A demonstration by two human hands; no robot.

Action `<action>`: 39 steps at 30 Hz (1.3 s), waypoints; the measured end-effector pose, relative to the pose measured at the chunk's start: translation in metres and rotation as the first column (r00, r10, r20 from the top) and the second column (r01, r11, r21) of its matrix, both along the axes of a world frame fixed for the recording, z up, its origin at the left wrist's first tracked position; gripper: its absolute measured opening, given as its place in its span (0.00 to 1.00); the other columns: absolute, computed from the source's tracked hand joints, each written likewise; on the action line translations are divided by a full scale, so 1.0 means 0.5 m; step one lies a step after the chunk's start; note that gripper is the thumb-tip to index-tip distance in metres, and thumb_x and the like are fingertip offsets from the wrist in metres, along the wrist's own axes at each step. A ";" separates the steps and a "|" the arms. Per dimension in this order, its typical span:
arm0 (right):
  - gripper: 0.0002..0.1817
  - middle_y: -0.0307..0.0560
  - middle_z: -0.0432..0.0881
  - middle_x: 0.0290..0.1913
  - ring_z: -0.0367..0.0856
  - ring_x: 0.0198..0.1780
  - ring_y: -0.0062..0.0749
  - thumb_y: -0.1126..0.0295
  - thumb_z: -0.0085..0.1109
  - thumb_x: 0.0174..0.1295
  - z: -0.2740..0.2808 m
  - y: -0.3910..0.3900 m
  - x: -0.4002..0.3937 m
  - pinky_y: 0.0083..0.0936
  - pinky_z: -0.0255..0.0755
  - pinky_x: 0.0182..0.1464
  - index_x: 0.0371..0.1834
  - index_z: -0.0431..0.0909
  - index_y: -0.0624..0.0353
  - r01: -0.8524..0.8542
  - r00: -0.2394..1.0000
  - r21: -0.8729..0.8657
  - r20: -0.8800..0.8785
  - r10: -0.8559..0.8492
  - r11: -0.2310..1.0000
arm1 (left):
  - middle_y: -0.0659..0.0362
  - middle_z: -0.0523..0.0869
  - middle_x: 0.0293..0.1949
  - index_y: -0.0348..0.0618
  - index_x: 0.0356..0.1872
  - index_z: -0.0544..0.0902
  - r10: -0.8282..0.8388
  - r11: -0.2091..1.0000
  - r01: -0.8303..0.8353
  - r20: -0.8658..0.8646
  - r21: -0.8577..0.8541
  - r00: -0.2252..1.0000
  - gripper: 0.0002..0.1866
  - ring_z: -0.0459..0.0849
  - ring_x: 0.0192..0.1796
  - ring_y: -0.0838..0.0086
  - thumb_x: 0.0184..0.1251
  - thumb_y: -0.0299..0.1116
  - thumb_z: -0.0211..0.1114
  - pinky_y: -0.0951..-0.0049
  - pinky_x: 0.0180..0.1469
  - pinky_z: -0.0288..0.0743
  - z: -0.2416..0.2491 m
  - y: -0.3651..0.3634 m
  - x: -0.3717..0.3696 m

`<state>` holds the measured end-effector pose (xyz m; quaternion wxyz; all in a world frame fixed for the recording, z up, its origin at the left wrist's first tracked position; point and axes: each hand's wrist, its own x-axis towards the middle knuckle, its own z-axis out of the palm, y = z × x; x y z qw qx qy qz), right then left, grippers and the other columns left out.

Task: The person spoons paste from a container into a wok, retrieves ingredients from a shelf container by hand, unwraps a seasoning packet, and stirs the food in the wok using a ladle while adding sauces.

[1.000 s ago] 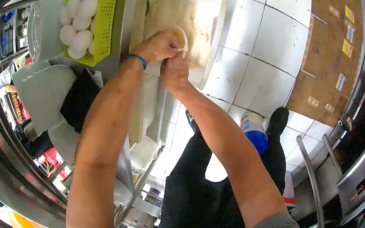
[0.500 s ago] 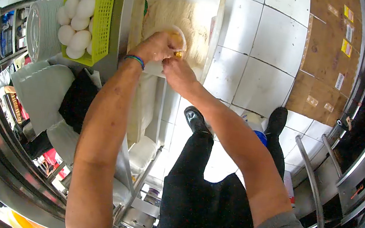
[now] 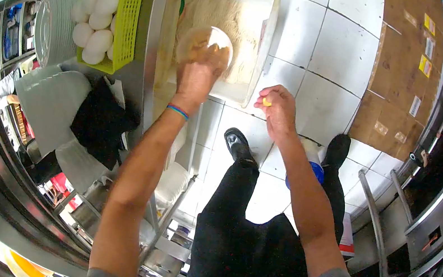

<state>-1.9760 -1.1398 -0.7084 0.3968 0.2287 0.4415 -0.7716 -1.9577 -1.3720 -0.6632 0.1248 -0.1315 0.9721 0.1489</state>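
Observation:
A large pale tub (image 3: 273, 32) holds beige crumb-like powder (image 3: 249, 20). Over the powder sits a round translucent bowl (image 3: 221, 36) with orange-yellow pieces in it. My left hand (image 3: 202, 68) reaches into this bowl, its fingertips down among the pieces; what they grip, if anything, is hidden. Right of the tub, above the floor, my right hand (image 3: 279, 110) has its fingers curled round a small yellow piece (image 3: 267, 102).
A green basket (image 3: 131, 18) of white eggs (image 3: 105, 2) stands on the steel shelf at the left, beside stacked plates (image 3: 55, 30) and a black cloth (image 3: 100, 121). Flattened cardboard (image 3: 400, 73) lies on the tiled floor at the right.
My right hand has moved away from the bowl, to the right and slightly down, with a yellow piece. My left hand has shifted right and its fingers now point into the bowl.

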 end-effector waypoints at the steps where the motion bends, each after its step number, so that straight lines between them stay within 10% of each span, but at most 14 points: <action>1: 0.10 0.51 0.85 0.40 0.87 0.41 0.34 0.73 0.51 0.67 -0.018 0.009 -0.014 0.29 0.84 0.50 0.46 0.80 0.65 -0.095 0.994 0.088 -0.049 0.100 0.992 | 0.46 0.81 0.67 0.48 0.71 0.76 0.035 0.995 -0.020 -0.159 0.098 0.987 0.23 0.86 0.58 0.50 0.77 0.36 0.59 0.57 0.61 0.82 -0.006 -0.020 0.008; 6: 0.25 0.43 0.80 0.35 0.77 0.32 0.23 0.57 0.47 0.81 -0.113 -0.043 -0.040 0.23 0.76 0.37 0.74 0.71 0.58 -0.207 0.816 0.506 -0.383 0.433 0.837 | 0.34 0.72 0.72 0.31 0.74 0.67 0.290 0.899 -0.398 -0.435 -0.181 0.853 0.29 0.74 0.71 0.41 0.81 0.39 0.53 0.55 0.76 0.65 -0.137 -0.200 0.121; 13: 0.33 0.30 0.70 0.24 0.58 0.17 0.14 0.47 0.39 0.84 -0.059 -0.057 -0.071 0.16 0.57 0.16 0.85 0.55 0.50 -0.290 0.853 0.390 -0.309 0.421 0.874 | 0.37 0.71 0.74 0.35 0.78 0.63 0.600 0.800 -0.599 -0.033 0.038 0.799 0.30 0.71 0.74 0.44 0.79 0.36 0.52 0.53 0.78 0.63 -0.077 -0.148 0.089; 17: 0.32 0.47 0.83 0.49 0.80 0.40 0.28 0.51 0.37 0.85 -0.096 -0.107 -0.034 0.24 0.77 0.41 0.85 0.55 0.52 -0.150 0.753 0.491 -0.506 0.421 0.858 | 0.36 0.68 0.76 0.32 0.78 0.62 0.581 0.813 -0.582 0.026 0.032 0.813 0.30 0.69 0.76 0.45 0.79 0.32 0.50 0.54 0.79 0.62 -0.072 -0.143 0.089; 20: 0.30 0.59 0.75 0.71 0.78 0.68 0.40 0.57 0.36 0.85 -0.115 -0.200 0.004 0.29 0.72 0.69 0.84 0.55 0.58 -0.074 0.715 0.487 -0.582 0.387 0.870 | 0.36 0.66 0.77 0.30 0.78 0.60 0.525 0.851 -0.525 -0.007 0.013 0.851 0.30 0.67 0.78 0.46 0.79 0.30 0.49 0.54 0.81 0.61 -0.111 -0.166 0.110; 24: 0.29 0.64 0.72 0.74 0.74 0.74 0.47 0.64 0.38 0.84 -0.142 -0.391 0.040 0.34 0.69 0.74 0.83 0.55 0.62 -0.034 0.796 0.334 -0.561 0.227 0.942 | 0.34 0.70 0.72 0.29 0.74 0.64 0.474 0.880 -0.474 -0.013 -0.003 0.880 0.26 0.70 0.75 0.46 0.80 0.30 0.48 0.55 0.78 0.63 -0.095 -0.158 0.125; 25: 0.28 0.65 0.74 0.72 0.77 0.70 0.50 0.63 0.40 0.83 -0.097 -0.418 0.018 0.36 0.72 0.71 0.82 0.57 0.62 -0.237 0.891 0.260 -0.325 0.316 0.936 | 0.33 0.74 0.68 0.28 0.71 0.68 0.468 0.883 -0.468 -0.112 0.032 0.876 0.23 0.73 0.71 0.44 0.80 0.30 0.48 0.54 0.75 0.66 -0.104 -0.160 0.132; 30: 0.21 0.66 0.83 0.61 0.84 0.57 0.58 0.69 0.45 0.80 -0.115 -0.371 -0.042 0.41 0.78 0.62 0.72 0.72 0.63 -0.460 0.411 0.521 -0.592 0.693 0.718 | 0.35 0.83 0.56 0.29 0.62 0.76 0.011 0.784 -0.208 -0.323 -0.584 0.946 0.18 0.82 0.60 0.43 0.79 0.30 0.50 0.52 0.65 0.75 -0.197 -0.217 0.175; 33: 0.17 0.64 0.85 0.53 0.83 0.57 0.58 0.73 0.45 0.77 -0.055 -0.096 -0.066 0.44 0.75 0.65 0.62 0.79 0.67 -0.477 0.542 0.471 -0.507 0.670 0.742 | 0.39 0.85 0.55 0.34 0.61 0.78 0.293 0.870 -0.361 -0.239 -0.335 0.926 0.18 0.83 0.58 0.43 0.79 0.34 0.51 0.49 0.62 0.76 -0.176 -0.196 0.154; 35: 0.16 0.59 0.86 0.50 0.82 0.59 0.51 0.67 0.47 0.79 -0.138 0.138 -0.027 0.43 0.76 0.63 0.56 0.81 0.66 -0.197 0.036 0.846 -0.499 0.866 0.496 | 0.41 0.81 0.63 0.39 0.68 0.75 0.625 0.780 -0.626 0.030 0.008 0.780 0.23 0.79 0.66 0.43 0.80 0.40 0.51 0.42 0.67 0.72 -0.054 -0.084 0.110; 37: 0.22 0.43 0.79 0.39 0.76 0.39 0.29 0.52 0.51 0.77 0.009 0.342 0.013 0.31 0.74 0.40 0.54 0.80 0.62 -0.477 0.797 0.558 -0.049 0.601 0.679 | 0.46 0.66 0.79 0.45 0.79 0.65 0.229 0.758 -0.356 -0.288 -0.546 0.930 0.31 0.64 0.79 0.48 0.81 0.45 0.47 0.29 0.75 0.54 -0.095 0.077 0.197; 39: 0.20 0.41 0.79 0.37 0.77 0.36 0.27 0.55 0.53 0.77 0.125 0.488 0.063 0.27 0.73 0.36 0.55 0.78 0.61 -0.374 0.877 0.524 -0.068 0.475 0.765 | 0.50 0.52 0.85 0.48 0.84 0.55 0.212 0.766 -0.150 0.027 -0.625 0.977 0.33 0.50 0.85 0.52 0.82 0.45 0.43 0.26 0.79 0.37 0.012 0.280 0.228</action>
